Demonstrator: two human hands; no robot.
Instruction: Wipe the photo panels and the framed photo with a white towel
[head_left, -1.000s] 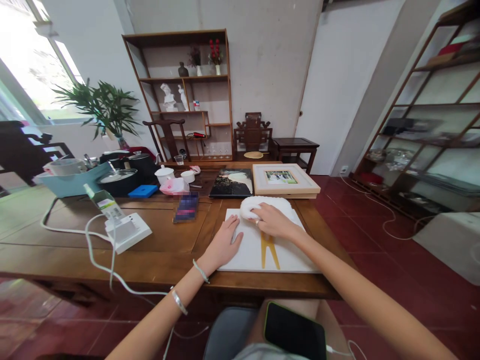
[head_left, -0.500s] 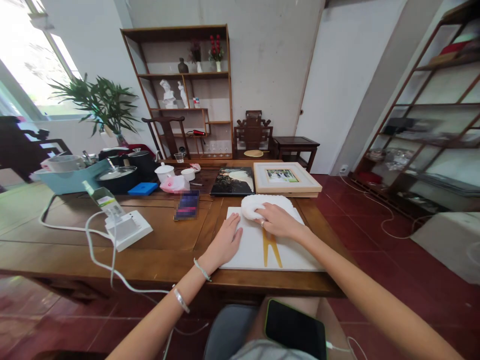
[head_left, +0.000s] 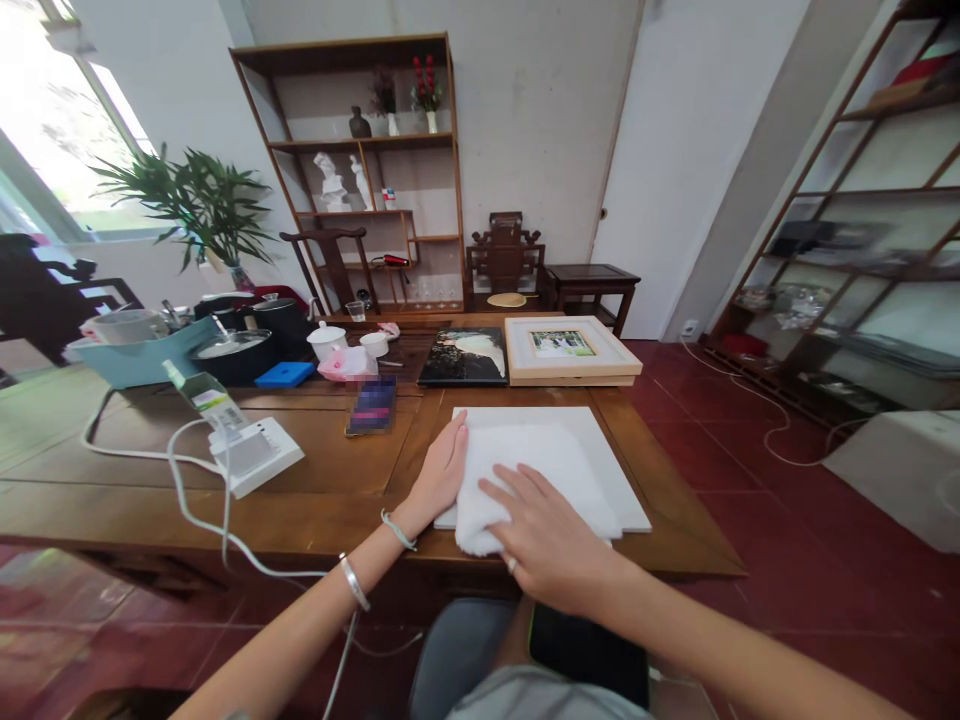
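Observation:
A white fluffy towel (head_left: 555,455) lies spread over a white board (head_left: 619,500) on the wooden table. My right hand (head_left: 551,545) is on the towel near the board's front edge, with its fingers apart and pressing into the fabric; a ring shows on one finger. The thumb is not plainly visible. My left hand (head_left: 441,470) rests along the board's left edge, fingers stretched out and close together, just beside the towel. It holds nothing. The yellow shape on the board is hidden beneath the towel.
Behind the board lie a dark picture panel (head_left: 463,357) and a pale-framed picture (head_left: 626,355). A phone (head_left: 373,405), an open white box (head_left: 262,455) and a white cable (head_left: 180,480) are to the left. A dark tablet (head_left: 589,650) lies on my lap.
My right hand has drawn the towel from the board's far side toward me, and the towel has spread out over the yellow shape. My left hand has shifted slightly left onto the board's edge.

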